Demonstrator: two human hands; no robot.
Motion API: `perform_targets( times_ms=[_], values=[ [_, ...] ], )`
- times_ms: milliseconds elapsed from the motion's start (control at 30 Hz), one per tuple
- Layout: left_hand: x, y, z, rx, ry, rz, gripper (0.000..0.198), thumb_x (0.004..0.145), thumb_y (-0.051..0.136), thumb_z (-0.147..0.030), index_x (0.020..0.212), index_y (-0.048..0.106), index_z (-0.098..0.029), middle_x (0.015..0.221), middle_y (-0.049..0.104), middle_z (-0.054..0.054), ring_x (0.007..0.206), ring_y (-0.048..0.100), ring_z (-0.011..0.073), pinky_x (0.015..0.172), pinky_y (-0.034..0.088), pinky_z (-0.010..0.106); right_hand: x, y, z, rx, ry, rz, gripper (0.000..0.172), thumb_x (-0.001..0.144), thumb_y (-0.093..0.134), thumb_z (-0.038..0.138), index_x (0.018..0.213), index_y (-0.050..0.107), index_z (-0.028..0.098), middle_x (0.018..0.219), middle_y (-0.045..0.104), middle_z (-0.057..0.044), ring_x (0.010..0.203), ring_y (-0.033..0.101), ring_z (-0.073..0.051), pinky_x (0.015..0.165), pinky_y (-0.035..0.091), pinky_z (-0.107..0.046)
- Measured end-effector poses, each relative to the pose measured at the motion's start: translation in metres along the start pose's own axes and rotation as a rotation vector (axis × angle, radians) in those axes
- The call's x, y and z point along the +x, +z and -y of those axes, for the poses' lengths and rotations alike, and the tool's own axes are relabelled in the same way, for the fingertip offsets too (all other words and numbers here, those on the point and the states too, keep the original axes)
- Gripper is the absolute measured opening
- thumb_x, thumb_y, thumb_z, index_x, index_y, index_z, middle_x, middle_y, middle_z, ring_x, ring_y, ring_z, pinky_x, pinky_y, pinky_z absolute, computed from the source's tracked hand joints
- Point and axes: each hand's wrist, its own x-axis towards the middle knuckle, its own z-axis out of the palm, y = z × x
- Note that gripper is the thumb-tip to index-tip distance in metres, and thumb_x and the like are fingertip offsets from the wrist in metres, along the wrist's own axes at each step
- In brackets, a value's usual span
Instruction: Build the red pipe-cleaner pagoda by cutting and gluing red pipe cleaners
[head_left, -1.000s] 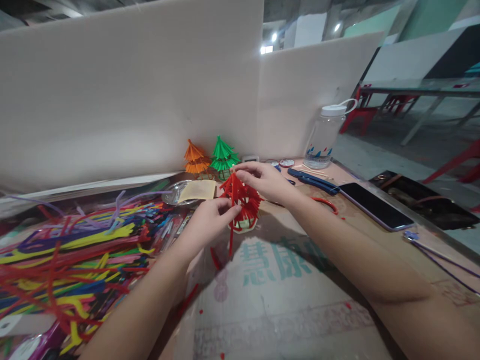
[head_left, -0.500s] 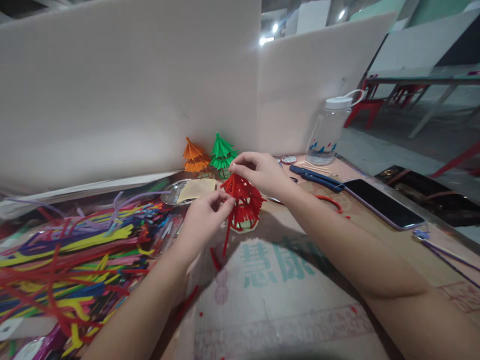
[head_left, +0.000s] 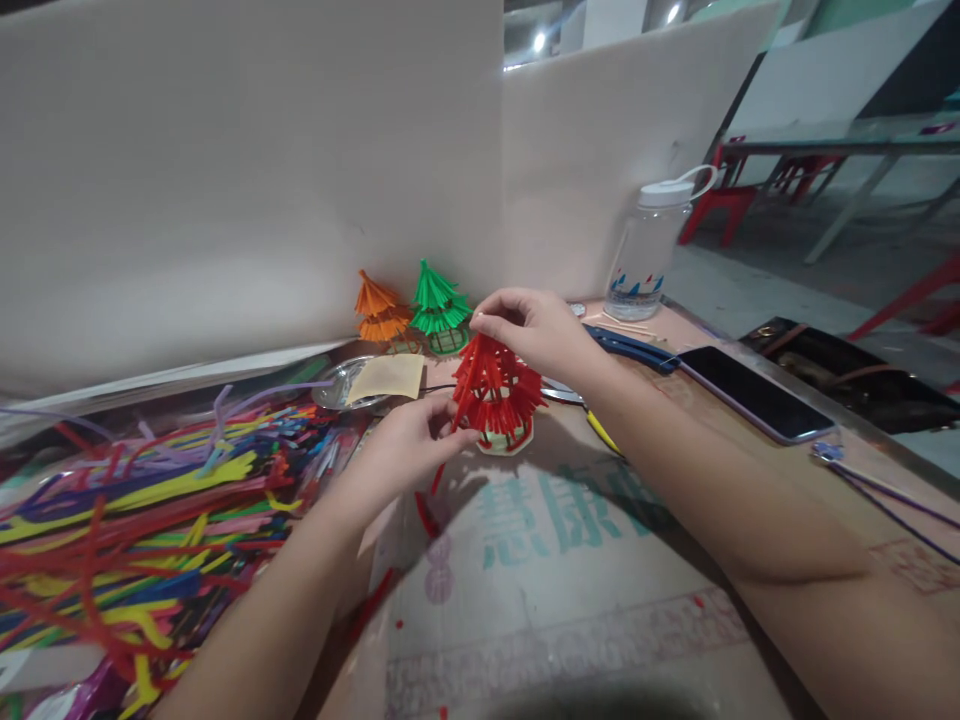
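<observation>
A small red pagoda-shaped model (head_left: 499,395) made of pipe cleaners stands on a cardboard sheet (head_left: 570,590). My right hand (head_left: 536,335) pinches its top, fingers closed. My left hand (head_left: 409,445) pinches a loose red pipe cleaner (head_left: 442,465) at the model's left side; the strand hangs down to the cardboard. Behind them, an orange model (head_left: 379,312) and a green model (head_left: 439,310) of the same shape stand against the white partition (head_left: 247,190).
A heap of coloured pipe cleaners (head_left: 135,510) fills the left. A metal dish (head_left: 337,390) with a yellow card lies behind my left hand. A water bottle (head_left: 651,245), blue pliers (head_left: 630,350) and a phone (head_left: 754,392) lie to the right.
The view has shifted a little. My left hand has dropped lower along the model's left side with the red strand. My right hand stays pinched on the top.
</observation>
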Motion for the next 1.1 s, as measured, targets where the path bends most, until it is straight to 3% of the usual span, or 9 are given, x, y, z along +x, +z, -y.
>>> perform_targets(
  times_ms=[167, 333, 467, 567, 600, 667, 733, 833, 1100],
  values=[
    [0.004, 0.013, 0.006, 0.119, 0.195, -0.238, 0.03, 0.08, 0.078, -0.028, 0.107, 0.068, -0.019, 0.099, 0.07, 0.006, 0.097, 0.063, 0.0254, 0.088, 0.05, 0.038, 0.0, 0.0, -0.003, 0.01, 0.001, 0.004, 0.017, 0.087, 0.065, 0.029, 0.087, 0.072, 0.014, 0.077, 0.07, -0.001, 0.069, 0.059, -0.013, 0.067, 0.044, -0.026],
    [0.008, 0.022, 0.008, 0.16, 0.215, -0.255, 0.01, 0.088, 0.069, -0.025, 0.096, 0.072, -0.02, 0.098, 0.067, 0.005, 0.098, 0.061, 0.0239, 0.09, 0.048, 0.037, 0.001, -0.001, -0.004, -0.002, 0.031, 0.01, 0.018, 0.088, 0.064, 0.031, 0.087, 0.072, 0.014, 0.078, 0.07, -0.002, 0.069, 0.059, -0.013, 0.067, 0.045, -0.026],
    [0.004, 0.011, 0.004, 0.108, 0.179, -0.088, 0.011, 0.089, 0.063, -0.026, 0.083, 0.07, -0.02, 0.095, 0.07, 0.004, 0.094, 0.064, 0.0223, 0.088, 0.048, 0.034, 0.002, -0.004, -0.007, 0.001, 0.018, 0.001, 0.017, 0.088, 0.064, 0.03, 0.088, 0.072, 0.014, 0.078, 0.07, -0.001, 0.069, 0.059, -0.013, 0.068, 0.044, -0.026],
    [-0.004, -0.01, 0.006, 0.129, 0.119, 0.173, 0.014, 0.086, 0.066, -0.032, 0.092, 0.073, -0.022, 0.094, 0.074, 0.002, 0.087, 0.067, 0.0214, 0.08, 0.051, 0.031, 0.004, -0.007, -0.009, 0.001, 0.006, -0.007, 0.018, 0.088, 0.063, 0.029, 0.087, 0.072, 0.014, 0.077, 0.069, -0.001, 0.068, 0.058, -0.012, 0.069, 0.044, -0.027],
    [-0.006, -0.018, 0.007, 0.159, 0.086, 0.211, 0.021, 0.083, 0.069, -0.035, 0.099, 0.074, -0.023, 0.096, 0.075, 0.002, 0.086, 0.067, 0.0218, 0.078, 0.051, 0.03, 0.004, -0.008, -0.01, 0.0, 0.01, -0.005, 0.018, 0.089, 0.063, 0.03, 0.087, 0.072, 0.014, 0.077, 0.069, -0.001, 0.068, 0.058, -0.012, 0.069, 0.044, -0.027],
    [-0.008, -0.031, 0.011, 0.179, 0.007, 0.133, 0.034, 0.081, 0.071, -0.043, 0.108, 0.074, -0.023, 0.103, 0.076, 0.004, 0.089, 0.069, 0.0234, 0.077, 0.052, 0.031, 0.004, -0.008, -0.009, -0.006, 0.023, 0.0, 0.019, 0.088, 0.063, 0.03, 0.087, 0.072, 0.014, 0.077, 0.069, -0.002, 0.068, 0.058, -0.013, 0.068, 0.044, -0.027],
    [-0.007, -0.036, 0.012, 0.136, -0.028, -0.064, 0.036, 0.085, 0.066, -0.049, 0.108, 0.074, -0.022, 0.105, 0.077, 0.006, 0.094, 0.069, 0.0244, 0.08, 0.052, 0.033, 0.004, -0.007, -0.008, -0.01, 0.027, 0.001, 0.02, 0.088, 0.063, 0.032, 0.088, 0.072, 0.014, 0.077, 0.07, -0.002, 0.068, 0.059, -0.013, 0.068, 0.044, -0.027],
    [-0.003, -0.028, 0.005, 0.058, 0.05, -0.299, 0.033, 0.09, 0.061, -0.048, 0.101, 0.075, -0.021, 0.102, 0.077, 0.006, 0.096, 0.069, 0.0237, 0.084, 0.051, 0.034, 0.001, -0.003, -0.003, 0.007, 0.008, -0.001, 0.02, 0.087, 0.063, 0.032, 0.087, 0.072, 0.014, 0.076, 0.07, -0.001, 0.069, 0.059, -0.013, 0.067, 0.044, -0.027],
    [-0.002, 0.005, -0.007, 0.251, 0.211, -0.475, 0.019, 0.088, 0.069, -0.036, 0.087, 0.072, -0.018, 0.084, 0.068, 0.004, 0.08, 0.061, 0.0197, 0.072, 0.045, 0.032, -0.004, 0.006, 0.009, 0.011, 0.008, 0.038, 0.019, 0.086, 0.064, 0.032, 0.084, 0.072, 0.014, 0.073, 0.068, 0.0, 0.067, 0.056, -0.012, 0.065, 0.042, -0.026]
  ],
)
